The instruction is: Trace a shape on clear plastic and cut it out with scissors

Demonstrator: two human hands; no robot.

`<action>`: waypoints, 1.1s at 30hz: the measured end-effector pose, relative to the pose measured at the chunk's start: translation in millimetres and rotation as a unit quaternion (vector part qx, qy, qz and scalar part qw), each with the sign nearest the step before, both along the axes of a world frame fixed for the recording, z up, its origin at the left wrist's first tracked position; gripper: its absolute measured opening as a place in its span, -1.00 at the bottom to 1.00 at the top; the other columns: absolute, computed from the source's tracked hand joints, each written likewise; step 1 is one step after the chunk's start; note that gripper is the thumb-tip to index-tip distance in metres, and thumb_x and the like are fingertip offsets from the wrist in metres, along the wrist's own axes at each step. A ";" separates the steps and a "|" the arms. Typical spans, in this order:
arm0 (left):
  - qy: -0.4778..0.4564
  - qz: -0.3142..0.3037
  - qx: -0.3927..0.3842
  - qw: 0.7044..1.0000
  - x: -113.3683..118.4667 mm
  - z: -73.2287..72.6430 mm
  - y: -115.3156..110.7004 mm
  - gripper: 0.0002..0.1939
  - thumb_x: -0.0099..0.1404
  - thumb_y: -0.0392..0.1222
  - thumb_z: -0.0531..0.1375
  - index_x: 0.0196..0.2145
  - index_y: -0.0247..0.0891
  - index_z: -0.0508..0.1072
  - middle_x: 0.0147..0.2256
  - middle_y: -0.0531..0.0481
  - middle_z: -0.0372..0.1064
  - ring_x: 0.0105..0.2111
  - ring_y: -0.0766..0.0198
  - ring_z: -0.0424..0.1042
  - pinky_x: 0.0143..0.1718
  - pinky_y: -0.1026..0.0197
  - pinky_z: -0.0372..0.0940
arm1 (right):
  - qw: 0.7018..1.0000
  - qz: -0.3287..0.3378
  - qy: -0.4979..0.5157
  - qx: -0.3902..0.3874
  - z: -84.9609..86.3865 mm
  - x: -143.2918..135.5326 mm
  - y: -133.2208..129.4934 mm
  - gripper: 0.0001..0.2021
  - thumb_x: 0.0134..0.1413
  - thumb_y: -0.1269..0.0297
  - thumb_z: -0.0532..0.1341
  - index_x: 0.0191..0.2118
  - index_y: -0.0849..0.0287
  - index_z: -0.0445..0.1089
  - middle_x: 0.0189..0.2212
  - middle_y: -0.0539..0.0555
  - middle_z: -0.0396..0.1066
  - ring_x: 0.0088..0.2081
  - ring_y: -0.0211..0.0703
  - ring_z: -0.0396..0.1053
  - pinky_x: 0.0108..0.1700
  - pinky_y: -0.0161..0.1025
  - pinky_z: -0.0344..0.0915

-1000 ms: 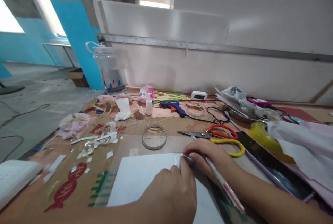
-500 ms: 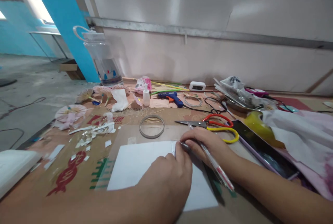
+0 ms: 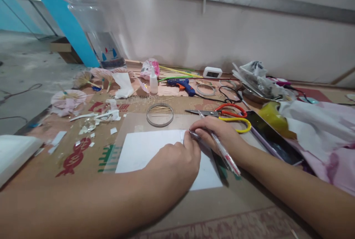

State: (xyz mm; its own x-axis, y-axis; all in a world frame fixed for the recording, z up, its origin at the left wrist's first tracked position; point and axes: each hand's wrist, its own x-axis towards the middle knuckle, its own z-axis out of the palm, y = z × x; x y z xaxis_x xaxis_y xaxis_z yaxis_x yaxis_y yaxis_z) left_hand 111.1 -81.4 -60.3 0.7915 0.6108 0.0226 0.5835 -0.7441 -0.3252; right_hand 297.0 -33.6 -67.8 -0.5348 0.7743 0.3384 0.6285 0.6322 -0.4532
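More cardboard (image 3: 244, 204) showing, right fingers (image 3: 202, 123) gripping pen (image 3: 223, 151), left fingers (image 3: 188, 142) over paper (image 3: 146, 148), hold unclear

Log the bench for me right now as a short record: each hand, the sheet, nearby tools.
Left hand: fingers down on the white sheet
Right hand: holding a clear pen-like item
White sheet: flat, partly covered by the left hand
Scissors: just beyond the right hand, red and yellow handles
Metal ring: flat, beyond the sheet
Glue gun: on its side, farther back
Phone: right of the scissors
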 end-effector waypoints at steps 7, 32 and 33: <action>0.007 -0.003 -0.025 1.000 -0.4 2.7 1.5 -0.45 0.24 -0.48 -0.02 0.19 -0.62 0.28 0.05 -0.58 0.38 -0.52 0.22 0.48 -0.65 0.28 0.31 | 1.000 0.000 0.006 0.003 -0.3 -0.3 0.2 -0.80 0.31 0.26 0.10 -0.21 0.15 0.46 -0.31 0.09 0.54 -0.25 -0.14 0.46 -0.16 -0.21 0.35; -0.011 0.016 -0.035 0.999 0.8 4.6 1.6 -0.56 0.31 -0.43 -0.02 0.11 -0.54 0.37 0.03 -0.52 0.40 -0.48 0.16 0.50 -0.63 0.23 0.33 | 1.000 0.026 -0.007 0.007 -1.7 0.4 -0.7 -0.80 0.31 0.25 0.10 -0.16 0.12 0.47 -0.25 0.09 0.54 -0.23 -0.14 0.45 -0.13 -0.20 0.36; -0.011 0.016 -0.033 0.999 0.8 4.7 1.2 -0.56 0.32 -0.42 -0.02 0.11 -0.53 0.37 0.05 -0.53 0.38 -0.49 0.17 0.49 -0.63 0.23 0.32 | 1.000 0.029 -0.007 0.007 -1.6 0.4 -0.7 -0.80 0.31 0.26 0.10 -0.16 0.13 0.47 -0.26 0.09 0.54 -0.23 -0.14 0.45 -0.13 -0.21 0.35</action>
